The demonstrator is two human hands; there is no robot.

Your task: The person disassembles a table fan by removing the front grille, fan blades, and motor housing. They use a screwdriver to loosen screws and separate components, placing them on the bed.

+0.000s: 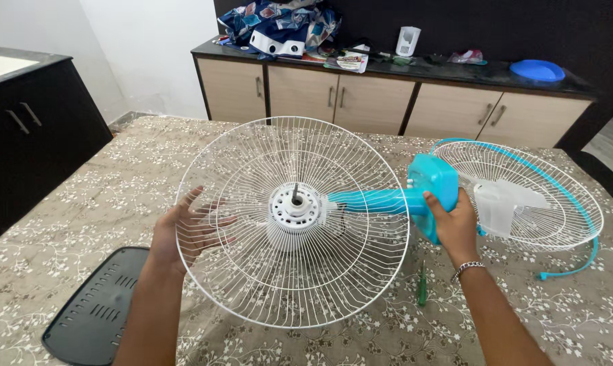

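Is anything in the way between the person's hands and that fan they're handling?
Nothing visible. The left hand is already against the white wire guard rim, and the right hand grips the blue fan base.

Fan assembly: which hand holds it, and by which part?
The right hand grips the fan by its turquoise base block. The left hand supports the white rear grille from behind.

Rear grille point(252, 271) at centre on table point(83, 203); front grille point(557, 196) right; panel point(96, 312) near left; cabinet point(360, 102) far.
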